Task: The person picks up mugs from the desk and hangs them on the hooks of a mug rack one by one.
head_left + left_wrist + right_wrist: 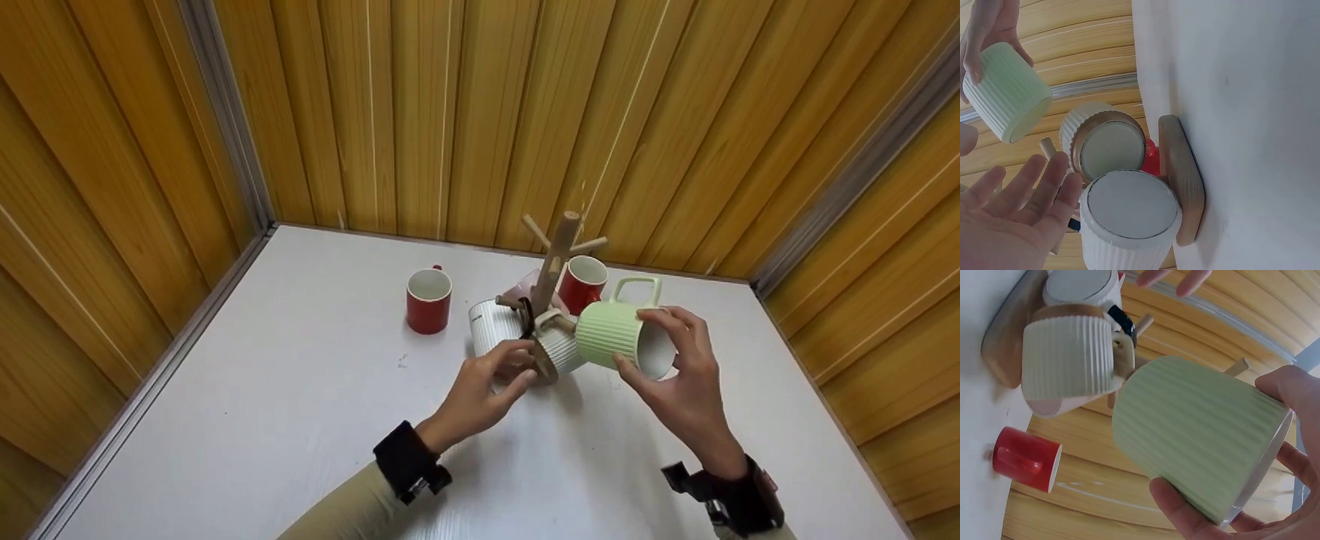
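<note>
Within the right hand, a green mug, rim partly hidden.

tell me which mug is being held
The pale green mug, tilted sideways in the right hand. No other mug is gripped: the red mugs stand upright on the table, white mugs hang on the rack.

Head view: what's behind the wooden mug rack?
Behind the rack: the wall, a red mug at right, and something pink partly covered by the post; the pink thing's full shape is hidden.
</note>
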A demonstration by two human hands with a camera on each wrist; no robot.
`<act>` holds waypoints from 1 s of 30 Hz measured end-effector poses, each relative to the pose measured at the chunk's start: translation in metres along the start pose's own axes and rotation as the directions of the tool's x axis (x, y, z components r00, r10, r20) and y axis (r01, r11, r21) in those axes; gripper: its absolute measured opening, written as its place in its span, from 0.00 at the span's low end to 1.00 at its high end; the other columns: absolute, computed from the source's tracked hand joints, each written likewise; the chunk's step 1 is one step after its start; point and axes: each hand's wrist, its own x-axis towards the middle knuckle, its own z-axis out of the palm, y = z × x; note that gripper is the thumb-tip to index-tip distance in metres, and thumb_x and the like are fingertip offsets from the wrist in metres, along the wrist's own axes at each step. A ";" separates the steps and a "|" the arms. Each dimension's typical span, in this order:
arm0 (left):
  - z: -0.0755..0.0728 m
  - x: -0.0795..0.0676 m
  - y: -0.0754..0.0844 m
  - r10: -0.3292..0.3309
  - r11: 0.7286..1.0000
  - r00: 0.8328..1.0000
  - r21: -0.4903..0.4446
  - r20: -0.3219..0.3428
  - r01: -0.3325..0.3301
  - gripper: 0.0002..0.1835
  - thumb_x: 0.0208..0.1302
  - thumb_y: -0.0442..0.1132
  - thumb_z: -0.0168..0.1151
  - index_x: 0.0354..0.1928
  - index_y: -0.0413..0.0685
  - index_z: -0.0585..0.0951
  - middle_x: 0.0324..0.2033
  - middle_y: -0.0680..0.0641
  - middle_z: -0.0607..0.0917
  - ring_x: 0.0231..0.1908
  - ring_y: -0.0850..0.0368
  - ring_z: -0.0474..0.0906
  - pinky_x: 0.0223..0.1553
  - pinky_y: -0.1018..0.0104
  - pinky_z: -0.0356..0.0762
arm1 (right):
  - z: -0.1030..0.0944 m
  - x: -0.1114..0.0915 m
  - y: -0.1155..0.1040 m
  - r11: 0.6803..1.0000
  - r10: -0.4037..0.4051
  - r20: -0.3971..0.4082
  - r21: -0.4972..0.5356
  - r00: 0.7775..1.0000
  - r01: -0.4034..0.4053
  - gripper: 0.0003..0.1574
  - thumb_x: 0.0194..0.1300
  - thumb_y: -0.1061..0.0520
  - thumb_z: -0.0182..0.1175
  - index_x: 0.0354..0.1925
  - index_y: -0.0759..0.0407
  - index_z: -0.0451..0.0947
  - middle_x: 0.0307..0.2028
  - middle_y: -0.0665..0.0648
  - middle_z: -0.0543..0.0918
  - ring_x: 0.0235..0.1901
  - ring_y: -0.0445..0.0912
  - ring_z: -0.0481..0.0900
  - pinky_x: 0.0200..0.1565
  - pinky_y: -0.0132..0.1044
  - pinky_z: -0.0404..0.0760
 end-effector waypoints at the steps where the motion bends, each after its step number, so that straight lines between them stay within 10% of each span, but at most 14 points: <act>1: 0.000 0.000 0.000 -0.012 1.000 1.000 -0.018 0.006 0.013 0.21 0.74 0.42 0.63 0.65 0.47 0.76 0.52 0.42 0.88 0.45 0.56 0.87 0.47 0.57 0.86 | 0.001 -0.001 -0.002 1.000 -0.010 0.006 0.007 1.000 0.010 0.43 0.48 0.65 0.80 0.63 0.53 0.78 0.63 0.63 0.70 0.59 0.57 0.72 0.46 0.57 0.84; 9: -0.003 0.002 0.001 -0.034 0.993 0.998 -0.115 0.051 0.040 0.29 0.72 0.42 0.66 0.71 0.53 0.70 0.58 0.42 0.85 0.48 0.56 0.87 0.52 0.55 0.84 | 0.015 -0.007 -0.013 0.993 -0.113 0.025 0.040 0.993 0.112 0.44 0.44 0.66 0.82 0.61 0.55 0.79 0.64 0.65 0.70 0.57 0.55 0.74 0.45 0.21 0.78; 30: -0.023 0.001 0.001 -0.053 0.969 0.990 -0.235 0.129 0.082 0.62 0.47 0.38 0.85 0.81 0.57 0.55 0.70 0.49 0.73 0.60 0.56 0.80 0.58 0.60 0.81 | 0.040 -0.004 -0.037 0.911 -0.409 0.186 0.142 0.894 0.387 0.45 0.41 0.62 0.84 0.60 0.51 0.80 0.67 0.65 0.69 0.62 0.56 0.73 0.51 0.39 0.83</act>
